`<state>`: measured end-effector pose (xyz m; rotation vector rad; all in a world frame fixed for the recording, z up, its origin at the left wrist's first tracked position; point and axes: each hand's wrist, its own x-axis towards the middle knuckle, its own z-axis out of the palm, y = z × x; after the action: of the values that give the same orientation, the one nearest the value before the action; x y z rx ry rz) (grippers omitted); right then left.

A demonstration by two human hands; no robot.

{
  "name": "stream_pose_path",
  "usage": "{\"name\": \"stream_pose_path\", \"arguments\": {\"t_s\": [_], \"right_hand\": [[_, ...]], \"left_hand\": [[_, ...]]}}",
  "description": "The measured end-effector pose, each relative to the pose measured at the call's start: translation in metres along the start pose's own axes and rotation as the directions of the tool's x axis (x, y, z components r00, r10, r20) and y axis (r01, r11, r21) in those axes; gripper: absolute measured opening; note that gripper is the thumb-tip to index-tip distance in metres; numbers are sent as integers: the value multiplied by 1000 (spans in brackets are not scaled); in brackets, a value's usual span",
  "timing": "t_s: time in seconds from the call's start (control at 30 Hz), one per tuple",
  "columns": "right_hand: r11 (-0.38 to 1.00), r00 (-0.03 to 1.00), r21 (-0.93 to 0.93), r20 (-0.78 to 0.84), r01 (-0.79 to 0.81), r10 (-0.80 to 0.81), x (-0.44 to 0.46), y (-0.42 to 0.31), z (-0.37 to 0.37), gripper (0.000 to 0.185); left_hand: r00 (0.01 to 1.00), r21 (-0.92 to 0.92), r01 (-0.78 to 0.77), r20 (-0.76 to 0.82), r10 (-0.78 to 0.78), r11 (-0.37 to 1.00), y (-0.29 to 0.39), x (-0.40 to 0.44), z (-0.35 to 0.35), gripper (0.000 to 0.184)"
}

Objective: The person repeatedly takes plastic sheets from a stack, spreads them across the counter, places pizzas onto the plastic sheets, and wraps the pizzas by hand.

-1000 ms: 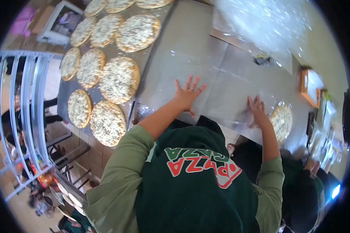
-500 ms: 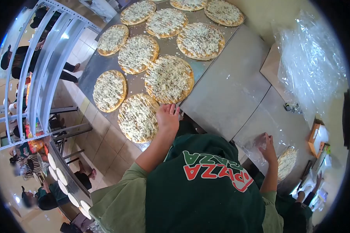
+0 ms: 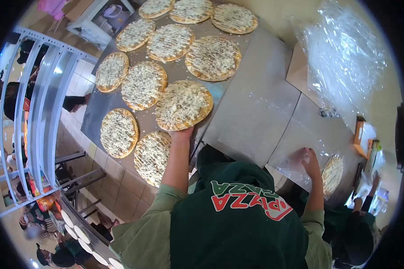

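Note:
A round pizza (image 3: 184,105) topped with grated cheese rests on my left hand (image 3: 182,132). That hand is under its near edge, and the fingers are hidden beneath the crust. Another cheese-topped pizza (image 3: 152,157) lies just beside my left forearm at the table's near edge. On the right, my right hand (image 3: 311,162) grips a clear plastic bag (image 3: 292,163), its fingers closed on the film. A further pizza (image 3: 333,175) lies just right of that hand, seemingly under or in clear plastic.
Several more topped pizzas (image 3: 143,85) cover the metal table (image 3: 92,107). A pile of clear plastic bags (image 3: 345,58) sits at the back right beside cardboard (image 3: 297,71). A metal rack (image 3: 42,112) stands left. Co-workers (image 3: 60,251) are at left and lower right.
My left hand has gone from touching the pizza's edge to underneath it, and the pizza is raised slightly. The right hand still holds the plastic bag. The view has shifted.

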<state>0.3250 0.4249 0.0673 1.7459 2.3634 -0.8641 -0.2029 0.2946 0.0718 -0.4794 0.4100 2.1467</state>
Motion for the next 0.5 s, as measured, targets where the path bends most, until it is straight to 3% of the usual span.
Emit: {"name": "stream_pose_path", "arguments": {"t_s": [0.07,0.17,0.3,0.5], "right_hand": [[999,1000,44,-26,-12,14,-5,-10,-2,64],[996,995,40,-54,85,-82,-12,-7,-2,65],[1000,995,-11,-95,14,-15,-30,-26,-11,59],[989,981,143,-184,-32,58,-43,-11,4,42]], "left_hand": [[994,213,-18,108,-6,977,3,41,-42,53],[987,277,74,119,-111,958,1,35,-41,53],[949,384,262,64,-309,885,-20,1,-43,52],[744,441,607,-24,-668,661,-139,-23,-70,52]]}}
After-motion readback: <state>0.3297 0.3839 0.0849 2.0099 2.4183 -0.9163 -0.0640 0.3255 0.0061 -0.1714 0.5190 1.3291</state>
